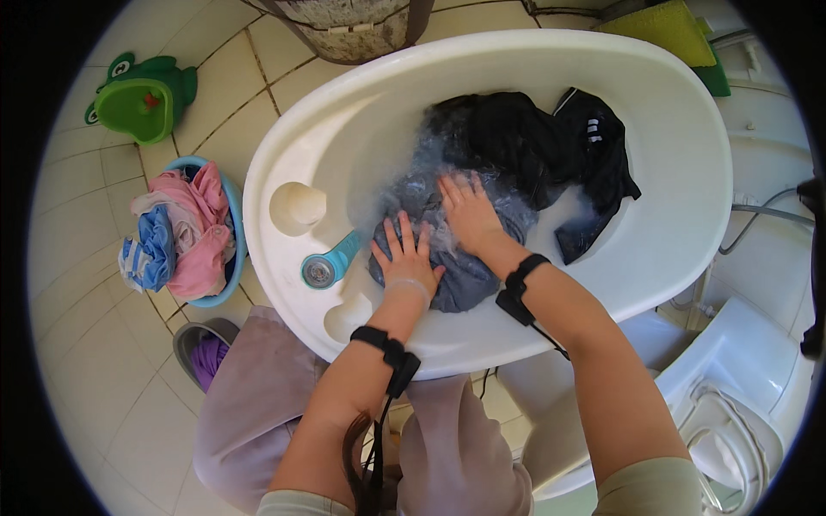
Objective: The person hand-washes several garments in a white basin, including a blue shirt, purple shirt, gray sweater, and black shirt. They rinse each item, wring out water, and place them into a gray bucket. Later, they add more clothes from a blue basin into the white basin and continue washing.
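Observation:
Wet grey cloth [461, 284] lies in shallow cloudy water inside a white oval bathtub [684, 161]. My left hand [408, 258] presses on it near the tub's left end, palm down and fingers spread. Just to the right and farther off, my right hand [468, 213] also rests palm down, its fingertips in the water at the cloth's far side. Neither hand grips anything. A black garment [516, 135] with small white stripes spreads from the water up toward the tub's right end. How the grey cloth folds underneath is hidden.
A turquoise plastic fitting [329, 261] sits on the tub's left ledge, between round recesses. Left on the tiled floor stand a blue basin [235, 258] of clothes, a grey basin [187, 345] with purple cloth and a green frog-shaped urinal [139, 103]. A toilet [735, 413] is at lower right.

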The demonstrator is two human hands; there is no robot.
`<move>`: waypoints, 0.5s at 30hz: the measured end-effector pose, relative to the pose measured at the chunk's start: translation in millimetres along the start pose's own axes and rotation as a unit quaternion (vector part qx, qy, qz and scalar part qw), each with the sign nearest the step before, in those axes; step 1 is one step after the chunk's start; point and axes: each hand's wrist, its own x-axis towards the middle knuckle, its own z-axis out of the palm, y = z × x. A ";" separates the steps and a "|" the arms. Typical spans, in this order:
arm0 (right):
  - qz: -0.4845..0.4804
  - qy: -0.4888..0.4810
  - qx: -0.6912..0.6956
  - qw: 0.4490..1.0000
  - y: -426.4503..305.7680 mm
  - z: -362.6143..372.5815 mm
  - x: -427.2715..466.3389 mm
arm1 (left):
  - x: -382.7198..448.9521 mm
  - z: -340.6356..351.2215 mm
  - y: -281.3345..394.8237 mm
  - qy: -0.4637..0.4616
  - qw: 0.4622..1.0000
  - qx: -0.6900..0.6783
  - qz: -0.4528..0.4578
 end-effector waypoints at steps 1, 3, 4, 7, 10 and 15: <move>-0.005 -0.016 -0.017 1.000 5.7 6.5 6.2 | 9.9 3.3 -1.8 -0.013 1.000 0.001 0.005; 0.001 -0.036 0.005 0.999 4.5 -8.8 12.9 | 17.2 5.9 -2.9 -0.047 0.999 0.010 -0.014; 0.011 -0.040 0.047 0.998 1.0 -31.1 20.7 | 18.9 5.2 -2.4 -0.067 0.997 0.020 -0.035; 0.003 0.074 0.127 0.989 -2.5 -62.1 28.0 | 11.8 -20.5 -0.8 -0.090 0.996 -0.006 -0.013; -0.155 0.152 0.016 0.976 -1.2 -28.4 30.6 | 11.8 -11.5 -33.0 0.088 0.976 -0.197 -0.022; 0.065 -0.029 0.248 0.966 -3.5 -42.4 49.9 | 31.7 0.2 -34.6 0.094 0.824 -0.514 -0.219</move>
